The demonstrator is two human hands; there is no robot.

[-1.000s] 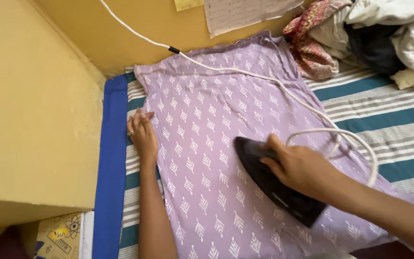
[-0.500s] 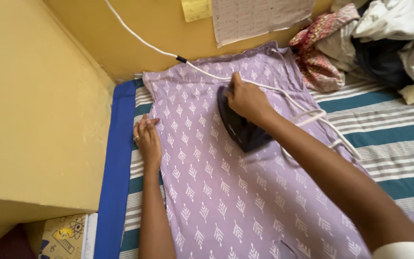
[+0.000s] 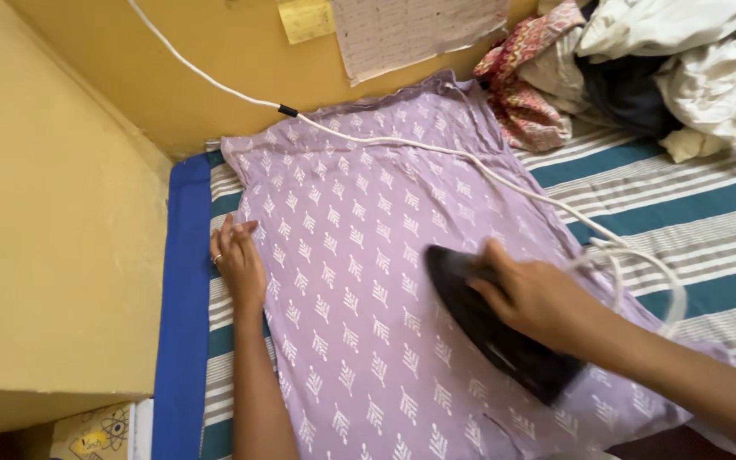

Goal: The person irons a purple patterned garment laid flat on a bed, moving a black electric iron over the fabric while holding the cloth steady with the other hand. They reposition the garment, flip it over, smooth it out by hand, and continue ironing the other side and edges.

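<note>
Nearest, the right hand (image 3: 538,298) is closed around the handle of a black iron (image 3: 491,328), which lies flat on the lilac printed cloth (image 3: 359,281) toward its near right part. To the left, the left hand (image 3: 238,264) lies open and flat on the cloth's left edge, pinning it to the striped sheet (image 3: 683,187). The white cord (image 3: 436,152) runs from the iron in a loop and crosses the far part of the cloth toward the yellow wall (image 3: 215,51). If the iron travels far, it could ride over that cord, or the loop could snag the wrist; pausing could scorch the fabric. A heap of clothes (image 3: 641,68) sits far right.
</note>
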